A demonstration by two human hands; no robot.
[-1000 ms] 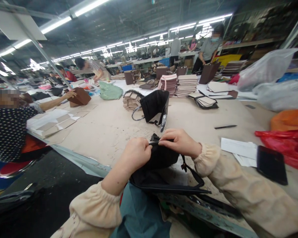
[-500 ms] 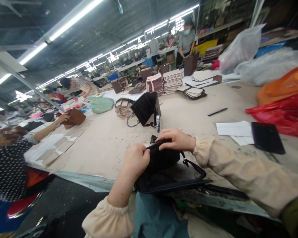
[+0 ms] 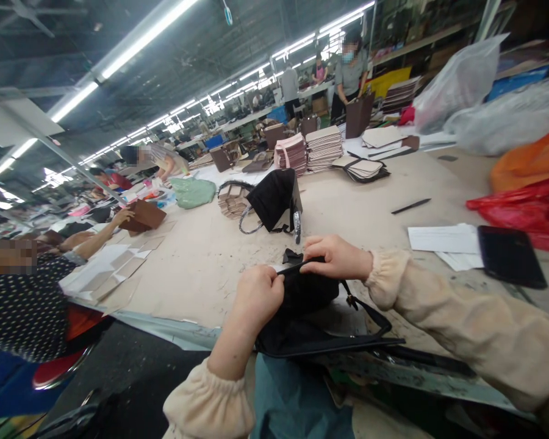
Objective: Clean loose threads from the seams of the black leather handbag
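A black bag (image 3: pixel 308 299) lies at the table's near edge, its strap with a metal buckle looping off to the right. My left hand (image 3: pixel 260 297) is closed on the bag's upper edge, thumb and fingers pinched together. A little to the right, my right hand (image 3: pixel 336 259) grips the same edge, fingers on the far side and thumb nearer me. Just beyond the hands is a small black scrap (image 3: pixel 293 256). Farther back stands another black bag (image 3: pixel 274 201), tilted, with a wrapped handle. The inside of the held bag is hidden from me.
On the right lie a dark phone or tablet (image 3: pixel 511 256), white papers (image 3: pixel 443 239), a black strip (image 3: pixel 410 206) and a red plastic bag (image 3: pixel 526 210). Stacked panels (image 3: pixel 324 149) stand at the back. A co-worker on the left holds a brown box-shaped piece (image 3: pixel 143 216).
The view has shifted slightly, so everything sits a little farther right. Both hands keep their hold on the black bag's edge, with little change in their grip.
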